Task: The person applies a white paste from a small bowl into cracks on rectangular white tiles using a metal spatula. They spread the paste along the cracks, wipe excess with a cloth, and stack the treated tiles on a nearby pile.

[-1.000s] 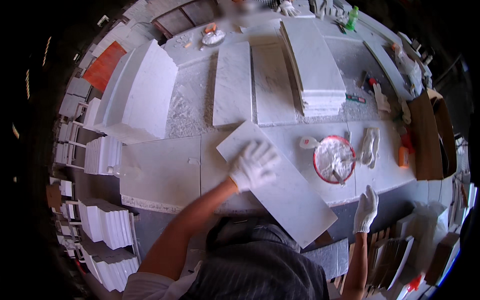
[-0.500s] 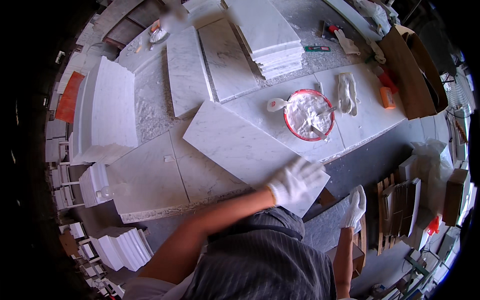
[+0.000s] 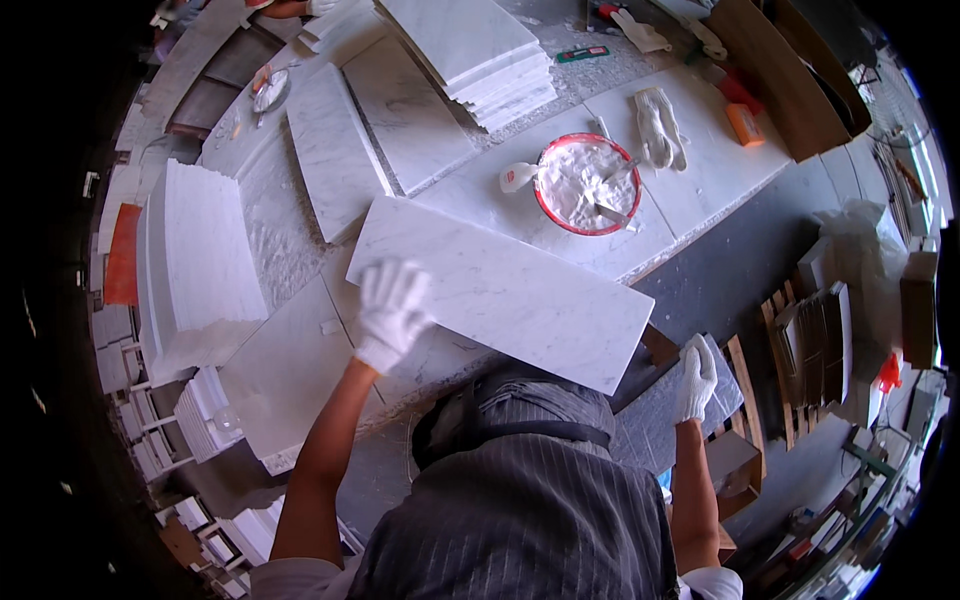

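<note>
A white marble slab (image 3: 500,290) with grey veins lies slanted on the table, its right end jutting past the edge near my body. My left hand (image 3: 393,312), in a white knit glove, is at the slab's left end with fingers spread and slightly blurred. Whether its palm touches the stone I cannot tell. Off the slab's right end, my gloved right hand (image 3: 696,378) hangs low with fingers loosely extended and nothing visible in it. Behind the slab sits a red-rimmed bowl (image 3: 587,185) of white paste, with blades in it and a white scoop-like piece at its left rim.
Two marble slabs (image 3: 335,150) lie beyond, near a slab stack (image 3: 475,55). White gloves (image 3: 660,130), an orange box (image 3: 745,125) and a cardboard box (image 3: 790,75) are at right. More stacked slabs (image 3: 200,260) stand left. A wooden pallet (image 3: 785,350) is on the floor.
My left hand has swept from the slab's right end to its left end. My right hand has shifted slightly. The whole view has tilted, and the bowl sits higher in it.
</note>
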Available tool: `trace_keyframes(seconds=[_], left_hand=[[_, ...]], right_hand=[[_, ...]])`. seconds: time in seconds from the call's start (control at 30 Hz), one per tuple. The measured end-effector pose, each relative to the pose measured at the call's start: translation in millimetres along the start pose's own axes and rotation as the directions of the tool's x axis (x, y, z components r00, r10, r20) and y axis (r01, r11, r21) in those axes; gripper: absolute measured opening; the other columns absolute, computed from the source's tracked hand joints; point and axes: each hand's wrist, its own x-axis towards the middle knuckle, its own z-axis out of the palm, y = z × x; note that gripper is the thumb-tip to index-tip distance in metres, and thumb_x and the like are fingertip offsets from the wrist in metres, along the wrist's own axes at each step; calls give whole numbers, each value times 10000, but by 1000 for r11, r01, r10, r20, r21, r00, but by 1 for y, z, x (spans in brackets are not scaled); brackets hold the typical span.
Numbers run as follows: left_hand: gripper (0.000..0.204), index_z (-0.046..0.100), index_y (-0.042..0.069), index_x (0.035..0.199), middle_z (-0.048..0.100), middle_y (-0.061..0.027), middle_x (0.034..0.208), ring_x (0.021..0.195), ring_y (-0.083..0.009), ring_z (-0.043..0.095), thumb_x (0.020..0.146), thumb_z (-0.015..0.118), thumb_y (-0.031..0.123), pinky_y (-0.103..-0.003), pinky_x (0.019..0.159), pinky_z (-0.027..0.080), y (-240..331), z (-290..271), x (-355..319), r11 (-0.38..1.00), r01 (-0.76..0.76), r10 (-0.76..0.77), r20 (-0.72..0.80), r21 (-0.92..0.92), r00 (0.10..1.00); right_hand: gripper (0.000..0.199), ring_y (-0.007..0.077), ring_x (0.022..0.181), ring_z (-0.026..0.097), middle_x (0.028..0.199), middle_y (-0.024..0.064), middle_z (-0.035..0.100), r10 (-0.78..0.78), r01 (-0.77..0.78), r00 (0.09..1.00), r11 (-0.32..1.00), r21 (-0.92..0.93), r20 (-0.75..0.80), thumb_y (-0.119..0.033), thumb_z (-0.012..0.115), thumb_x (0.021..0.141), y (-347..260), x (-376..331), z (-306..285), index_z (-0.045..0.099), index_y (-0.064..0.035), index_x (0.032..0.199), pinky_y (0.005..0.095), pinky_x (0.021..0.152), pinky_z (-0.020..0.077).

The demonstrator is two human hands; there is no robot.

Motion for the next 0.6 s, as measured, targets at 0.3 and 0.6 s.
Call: trace_keyframes(seconds=[0.3, 0.6], left_hand=[[236, 625, 69, 1198, 616, -150, 1182, 1046, -288, 623, 996, 549, 163, -364, 914, 488, 10, 39, -108, 663, 505, -658, -108, -553, 745], [250, 687, 54, 1068, 710, -127, 841, 754, -226, 697, 977, 581, 263, -340, 708, 532, 62, 27, -83, 435, 519, -410, 351, -736, 842]], right_hand=[[385, 147, 949, 644, 1142, 85, 683, 132, -128, 991, 986, 110, -29, -218, 603, 997, 11, -45, 30, 604, -8, 1319, 284, 834, 520], [419, 131, 982, 633, 1157, 67, 669, -1, 1, 1000, 999, 50, 11, -250, 590, 1004, -11, -52, 49, 580, -15, 1352, 278, 862, 509]])
